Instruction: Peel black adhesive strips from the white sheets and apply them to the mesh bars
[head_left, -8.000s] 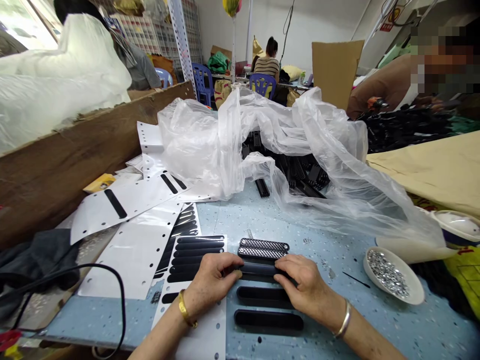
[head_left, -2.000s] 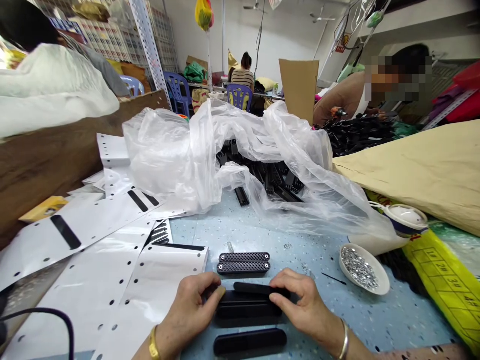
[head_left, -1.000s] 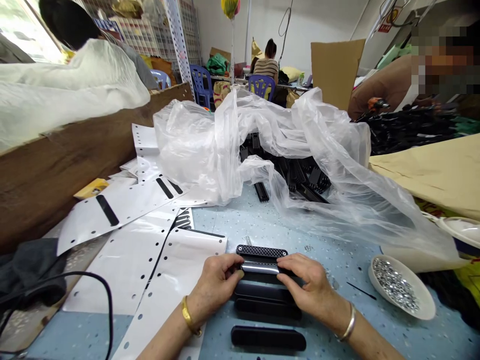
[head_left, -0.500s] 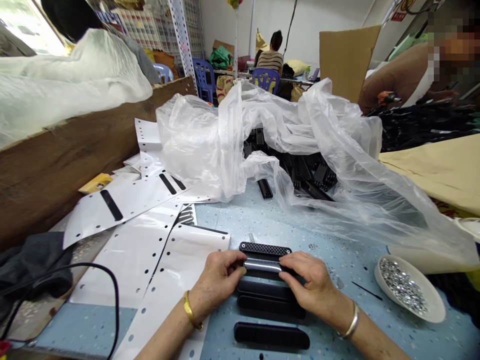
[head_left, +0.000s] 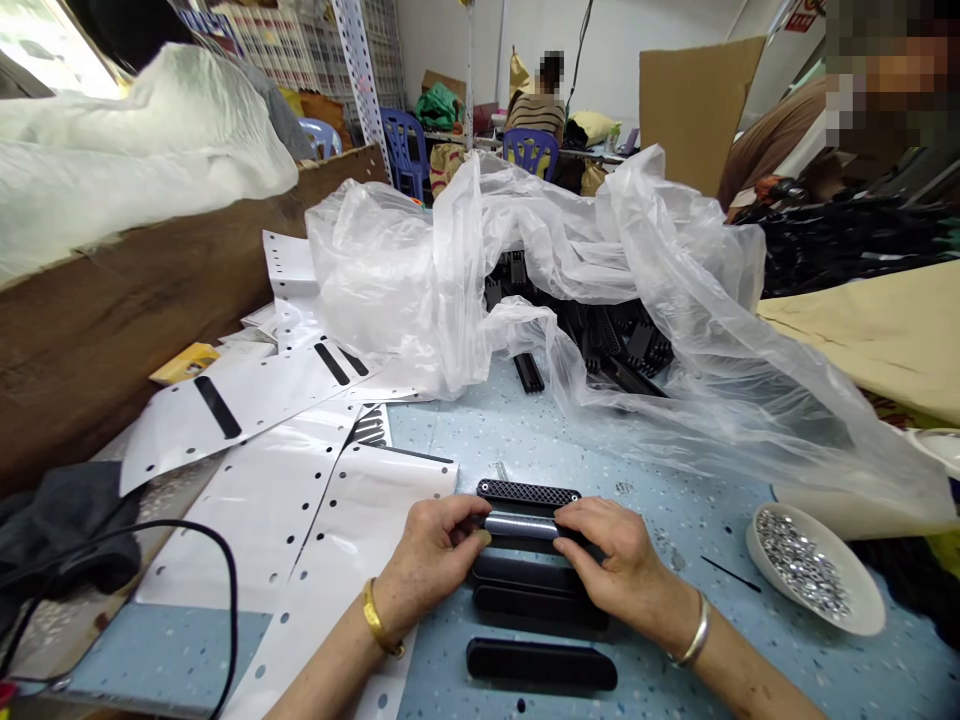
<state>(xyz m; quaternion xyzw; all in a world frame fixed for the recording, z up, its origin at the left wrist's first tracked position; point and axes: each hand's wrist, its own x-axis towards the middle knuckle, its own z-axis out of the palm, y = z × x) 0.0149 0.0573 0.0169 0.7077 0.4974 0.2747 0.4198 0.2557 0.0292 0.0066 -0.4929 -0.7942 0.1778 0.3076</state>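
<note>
The person's left hand point(head_left: 436, 555) pinches one end of a long, narrow dark bar with a glossy grey sheen point(head_left: 521, 525) between thumb and fingertips, and the right hand point(head_left: 622, 560) pinches the opposite end the same way. The bar runs crosswise over a pale blue speckled tabletop point(head_left: 465, 440); I can't make out whether it rests on anything.

Put that bar at the dial's centre, twelve pointing away from the person. Just past it at twelve sits a black handle with a cross-hatched face and a silver screw at each end point(head_left: 529, 491). At six lie two smooth black round-ended bars point(head_left: 541, 608), close together, then a third black bar point(head_left: 541, 665) apart from them, nearer the person.

Over at three, well apart, stands a shallow white bowl point(head_left: 868, 605) of small shiny silver metal pieces point(head_left: 802, 562); a thin black stick point(head_left: 730, 573) lies between it and the right hand. Toward nine, glossy white sheets with dark round spots point(head_left: 240, 520) overlap. Farther off at twelve, a crumpled clear plastic bag point(head_left: 397, 290) gapes over heaped black toothed pieces point(head_left: 641, 342). Beyond it, a co-worker in a striped top point(head_left: 534, 115) sits on a blue plastic chair point(head_left: 529, 150).
</note>
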